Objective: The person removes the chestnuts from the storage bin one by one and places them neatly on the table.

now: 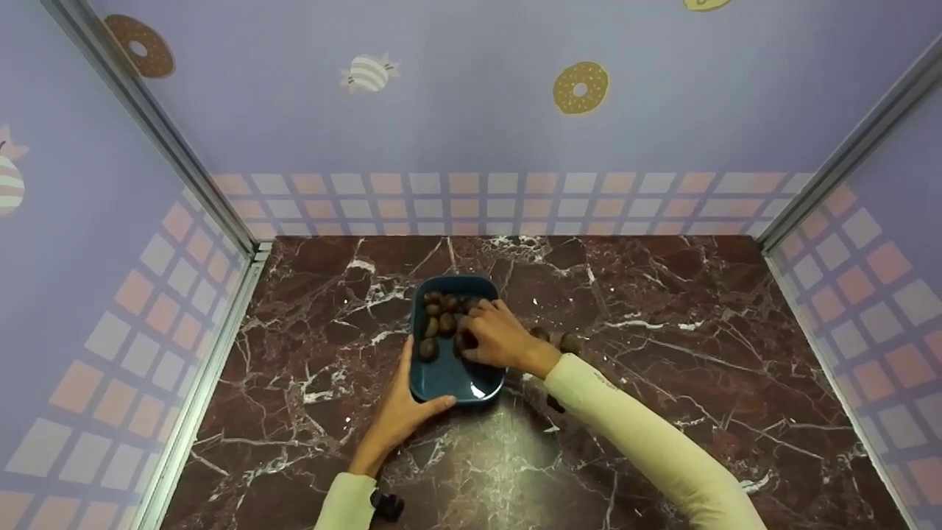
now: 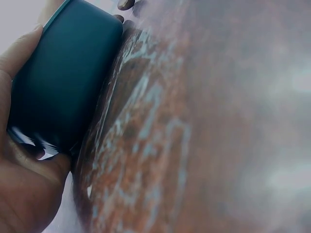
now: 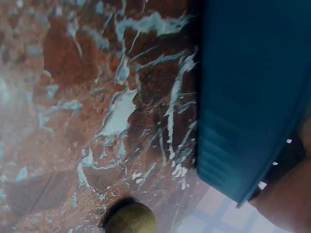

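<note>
On the marbled tabletop [image 1: 294, 316] stands a blue rectangular dish [image 1: 441, 388], and the left hand [image 1: 401, 401] holds its near left corner between thumb and fingers. The right hand [image 1: 500, 335] bends inside, narrow, but whether it grips something I cannot tell. Brown oval pieces [image 1: 429, 349] lie there, two loose ones [image 1: 569, 342] outside at right, which might roll if the right hand returns low.

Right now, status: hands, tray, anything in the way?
Left hand against blue tray, near-left corner. Right hand inside, among brown pieces; grip unclear. Two loose pieces right of tray; no blockage seen.
</note>
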### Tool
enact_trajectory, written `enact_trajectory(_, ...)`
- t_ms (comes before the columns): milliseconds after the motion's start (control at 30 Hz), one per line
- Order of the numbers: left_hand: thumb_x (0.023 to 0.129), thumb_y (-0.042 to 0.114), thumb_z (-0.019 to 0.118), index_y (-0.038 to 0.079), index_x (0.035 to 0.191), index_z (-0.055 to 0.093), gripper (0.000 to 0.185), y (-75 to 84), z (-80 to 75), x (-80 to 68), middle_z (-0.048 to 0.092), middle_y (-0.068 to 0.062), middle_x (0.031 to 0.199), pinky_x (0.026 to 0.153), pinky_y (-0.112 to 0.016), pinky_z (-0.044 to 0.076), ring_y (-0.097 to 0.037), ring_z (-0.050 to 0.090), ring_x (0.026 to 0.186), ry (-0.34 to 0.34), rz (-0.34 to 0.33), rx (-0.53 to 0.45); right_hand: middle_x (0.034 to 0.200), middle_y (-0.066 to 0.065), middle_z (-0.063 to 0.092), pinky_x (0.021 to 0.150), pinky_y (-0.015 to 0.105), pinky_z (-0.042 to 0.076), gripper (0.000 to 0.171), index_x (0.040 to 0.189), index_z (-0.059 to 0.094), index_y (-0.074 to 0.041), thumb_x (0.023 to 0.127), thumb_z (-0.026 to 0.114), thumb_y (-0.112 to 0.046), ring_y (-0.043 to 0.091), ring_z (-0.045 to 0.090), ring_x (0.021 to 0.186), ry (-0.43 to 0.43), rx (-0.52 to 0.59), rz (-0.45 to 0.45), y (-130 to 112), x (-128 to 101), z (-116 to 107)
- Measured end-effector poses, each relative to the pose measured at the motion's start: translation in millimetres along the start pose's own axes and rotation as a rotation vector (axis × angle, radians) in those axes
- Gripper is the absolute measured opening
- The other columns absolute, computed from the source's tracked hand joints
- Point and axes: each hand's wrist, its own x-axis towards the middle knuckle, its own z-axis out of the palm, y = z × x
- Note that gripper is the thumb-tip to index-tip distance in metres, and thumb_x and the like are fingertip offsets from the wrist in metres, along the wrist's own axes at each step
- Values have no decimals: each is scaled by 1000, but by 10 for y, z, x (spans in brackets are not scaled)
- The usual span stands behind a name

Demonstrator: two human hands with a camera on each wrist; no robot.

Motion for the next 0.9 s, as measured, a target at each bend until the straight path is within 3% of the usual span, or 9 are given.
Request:
enact_trajectory(167,86,27,98,17,179,6,132,-21,12,5,7,-16,184,133,-65,13,-40,11,168,1,13,-21,108,8,75,88,49,53,32,115,80,-10,92,90,-32,30,60,103,95,66,-18,-25,-141,-113)
enact_trajectory(533,86,32,98,21,180,5,133,-1,5,-2,6,-14,185,132,-67,13,-40,10,169,-3,0,2,108,10,75,94,48,56,36,113,80,-7,87,92,-27,30,62,104,223,122,-16,103,-481,-252)
enact_trajectory(767,87,32,97,21,180,4,131,8,-3,-1,5,-13,185,131,-71,14,-40,9,169,-4,-25,15,100,8,73,89,45,56,31,108,79,-7,85,93,-22,28,62,97,279,165,-19,189,-691,-268)
enact_trajectory(900,88,29,96,22,180,4,130,10,-3,-5,5,-12,185,131,-70,14,-39,8,169,-5,-29,2,100,7,72,85,43,55,33,112,80,-7,85,93,-22,26,61,97,278,210,42,250,-831,-277)
